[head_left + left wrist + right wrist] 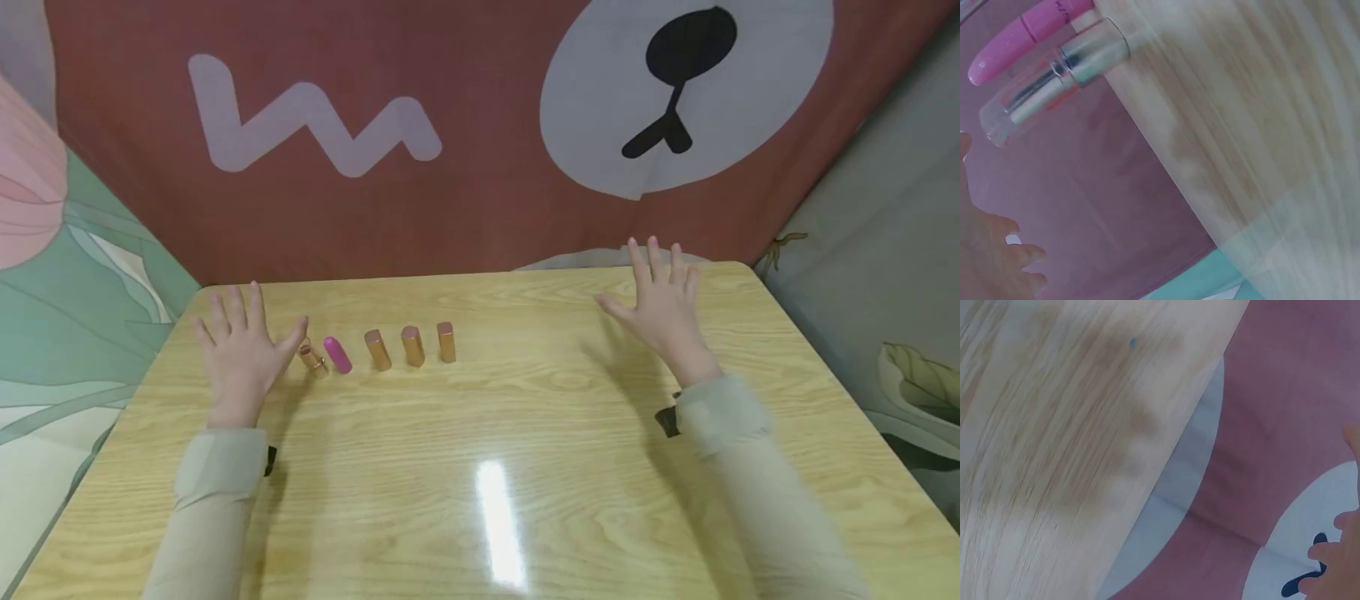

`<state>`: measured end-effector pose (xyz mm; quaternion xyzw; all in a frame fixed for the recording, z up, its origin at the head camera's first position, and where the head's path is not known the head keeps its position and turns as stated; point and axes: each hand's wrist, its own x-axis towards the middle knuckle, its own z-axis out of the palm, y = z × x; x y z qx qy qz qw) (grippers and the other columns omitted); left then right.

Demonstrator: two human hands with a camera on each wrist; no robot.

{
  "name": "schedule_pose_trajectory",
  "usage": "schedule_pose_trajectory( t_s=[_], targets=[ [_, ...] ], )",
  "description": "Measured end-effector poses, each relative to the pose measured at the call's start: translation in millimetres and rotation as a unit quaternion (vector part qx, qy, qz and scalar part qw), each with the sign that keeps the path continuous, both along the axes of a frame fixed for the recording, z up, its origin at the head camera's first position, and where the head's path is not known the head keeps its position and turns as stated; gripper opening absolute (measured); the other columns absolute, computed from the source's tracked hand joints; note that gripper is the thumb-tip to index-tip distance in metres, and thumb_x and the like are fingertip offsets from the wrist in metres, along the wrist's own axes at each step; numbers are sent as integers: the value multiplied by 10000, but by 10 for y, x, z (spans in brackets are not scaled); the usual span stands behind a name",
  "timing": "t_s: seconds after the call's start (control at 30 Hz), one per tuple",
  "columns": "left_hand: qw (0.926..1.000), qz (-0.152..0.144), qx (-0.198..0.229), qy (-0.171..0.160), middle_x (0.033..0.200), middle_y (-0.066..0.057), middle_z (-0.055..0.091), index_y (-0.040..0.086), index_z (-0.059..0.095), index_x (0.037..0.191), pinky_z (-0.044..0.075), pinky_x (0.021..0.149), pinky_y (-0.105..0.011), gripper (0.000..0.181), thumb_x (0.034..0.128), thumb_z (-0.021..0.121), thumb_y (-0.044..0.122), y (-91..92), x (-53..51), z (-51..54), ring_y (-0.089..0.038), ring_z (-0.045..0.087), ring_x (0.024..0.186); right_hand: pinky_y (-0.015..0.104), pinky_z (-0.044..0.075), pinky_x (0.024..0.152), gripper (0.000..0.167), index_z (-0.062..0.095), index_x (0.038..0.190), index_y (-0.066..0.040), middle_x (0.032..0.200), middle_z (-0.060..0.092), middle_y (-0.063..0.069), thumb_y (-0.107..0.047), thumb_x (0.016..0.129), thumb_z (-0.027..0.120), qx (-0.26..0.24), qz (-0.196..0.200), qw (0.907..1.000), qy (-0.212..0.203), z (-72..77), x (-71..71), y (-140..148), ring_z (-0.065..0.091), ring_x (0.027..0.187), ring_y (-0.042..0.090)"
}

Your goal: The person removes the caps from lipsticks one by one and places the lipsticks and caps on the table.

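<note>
My left hand (243, 358) is spread with straight fingers at the table's left side, holding nothing. Just right of its thumb stands a lipstick with a clear cap and shiny base (1091, 53). Beside that is a bright pink lipstick tube (338, 355), upright. Farther right, three gold lipstick tubes stand in a row: the first (378, 350), the second (412, 346) and the third (446, 342). My right hand (663, 312) is also spread and holds nothing, well to the right of the row. Only its fingers' edge shows in the right wrist view.
The wooden table (420, 450) has a bright light reflection near its front middle. Behind its far edge hangs a reddish-brown cloth (480, 208) with a pale zigzag and a bear's muzzle. Patterned green fabric (75, 333) hangs at the left.
</note>
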<state>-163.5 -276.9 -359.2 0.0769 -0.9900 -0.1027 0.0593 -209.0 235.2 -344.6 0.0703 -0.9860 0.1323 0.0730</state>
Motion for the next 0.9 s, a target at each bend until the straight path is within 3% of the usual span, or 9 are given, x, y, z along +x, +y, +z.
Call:
schedule_pose_trajectory(
  t_s=[0.27,0.47,0.73,0.8,0.9],
  targets=[
    [9962,-388,765,133,1573,-279,73,57,6,1536,-11,1133,-684,860,953,233,648,140,0,72,-488,14,1447,680,-10,1137,924,25,1550,-145,1601,53,216,-579,906,526,-564,337,9978,50,-42,-24,-180,-11,1446,500],
    [9795,-750,1714,746,1548,-268,218,38,162,1523,68,1170,-627,741,990,333,524,326,22,124,-489,145,1432,651,41,1159,908,76,1546,-123,1591,149,203,-449,898,622,-1260,625,9900,-64,-67,-71,-361,53,1444,498],
    [9656,-1044,2028,1250,1445,-225,449,58,363,1462,327,1086,-593,607,986,454,423,660,103,212,-438,397,1334,587,202,1165,861,110,1545,-158,1588,222,130,-306,902,664,-2625,861,9568,-909,-31,-26,-635,197,1458,377],
    [9574,-1148,2190,1490,1394,-213,510,39,430,1417,393,1040,-569,554,982,489,377,741,123,218,-413,444,1305,555,211,1175,834,144,1538,-159,1574,270,115,-279,901,668,-2895,900,9473,-1039,-33,-20,-697,221,1457,342],
    [9390,-1373,2572,1824,1308,-221,579,-6,504,1343,450,991,-531,470,974,533,283,844,141,205,-389,520,1234,507,204,1194,799,190,1527,-144,1547,334,108,-229,898,675,-3253,1029,9330,-1148,-35,-9,-787,236,1458,306]
  ],
)
